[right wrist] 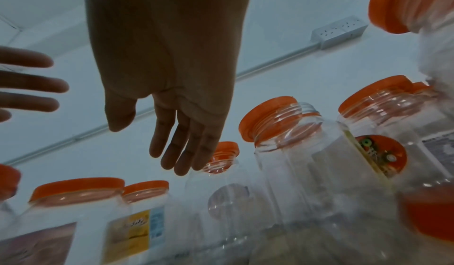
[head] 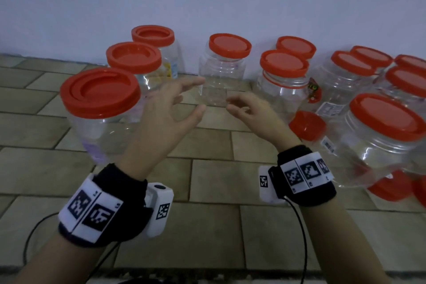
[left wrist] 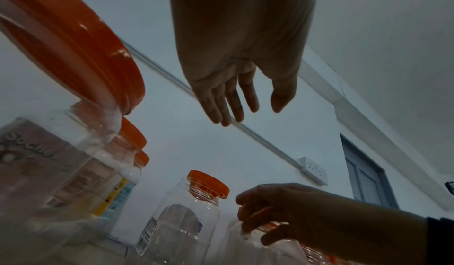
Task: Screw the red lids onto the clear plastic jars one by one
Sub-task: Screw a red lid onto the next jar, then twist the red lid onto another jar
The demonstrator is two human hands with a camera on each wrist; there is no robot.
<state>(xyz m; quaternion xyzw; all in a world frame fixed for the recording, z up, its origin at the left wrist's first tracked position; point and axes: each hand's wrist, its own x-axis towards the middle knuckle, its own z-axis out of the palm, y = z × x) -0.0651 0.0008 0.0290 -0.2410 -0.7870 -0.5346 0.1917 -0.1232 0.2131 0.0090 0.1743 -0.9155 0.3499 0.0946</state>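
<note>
A clear jar (head: 221, 76) with a red lid (head: 230, 45) on it stands near the wall, straight ahead of both hands. My left hand (head: 184, 99) hovers just in front of it to the left, fingers spread and holding nothing; the left wrist view shows the same empty hand (left wrist: 248, 104). My right hand (head: 232, 105) hovers to the jar's front right with loosely bent fingers, also empty. In the right wrist view that hand (right wrist: 157, 143) hangs above the jar tops. Neither hand touches the jar.
Three lidded jars (head: 100, 92) line up on the left and several more (head: 387, 122) crowd the right. Loose red lids (head: 307, 125) lie on the tiled floor (head: 207, 180) at the right. A black cable (head: 32, 233) runs at lower left. A white wall stands behind.
</note>
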